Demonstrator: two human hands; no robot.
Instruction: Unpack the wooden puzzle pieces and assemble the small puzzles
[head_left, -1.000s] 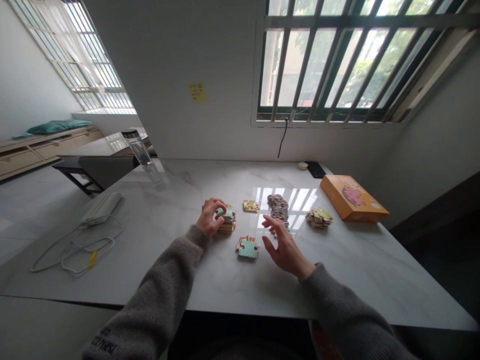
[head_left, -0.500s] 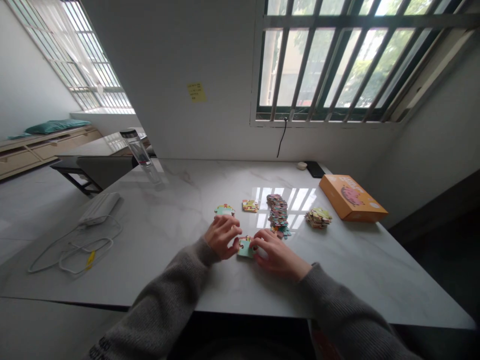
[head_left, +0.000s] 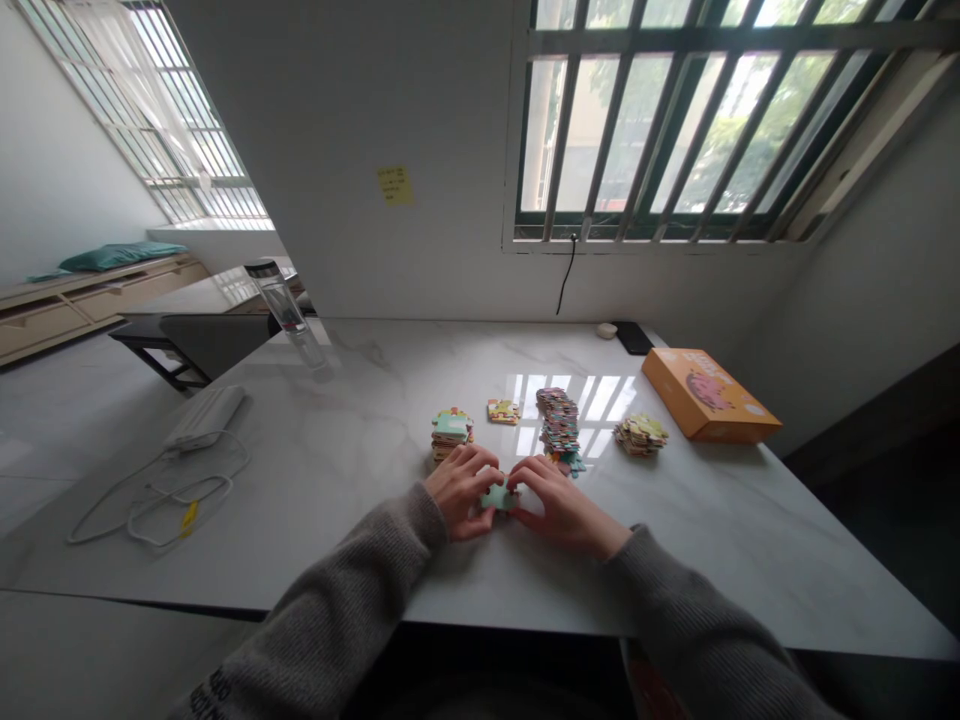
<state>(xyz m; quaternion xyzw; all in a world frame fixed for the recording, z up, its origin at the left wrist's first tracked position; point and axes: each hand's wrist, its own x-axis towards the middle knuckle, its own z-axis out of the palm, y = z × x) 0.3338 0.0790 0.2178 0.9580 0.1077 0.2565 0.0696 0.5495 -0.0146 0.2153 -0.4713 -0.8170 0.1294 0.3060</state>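
Note:
Between my two hands is a small stack of light green puzzle pieces (head_left: 499, 496) near the front of the table. My left hand (head_left: 463, 492) grips its left side with thumb and fingers. From the right, my right hand (head_left: 553, 502) holds the opposite side the same way. Just beyond my left hand stands a taller stack of puzzle pieces (head_left: 451, 428), green on top. Behind my right hand lies a long leaning row of puzzle pieces (head_left: 559, 422). A low yellow stack of puzzle pieces (head_left: 503, 410) sits between those two.
A loose pile of puzzle pieces (head_left: 640, 434) and an orange box (head_left: 709, 395) are on the right. A black phone (head_left: 634, 338) and a white case (head_left: 606, 330) lie at the back. On the left are a white device with a cable (head_left: 204, 418) and a clear bottle (head_left: 277, 295).
My left hand has moved right and toward me, from beside the green-topped stack to the pieces at my right hand. More of that tall stack now shows.

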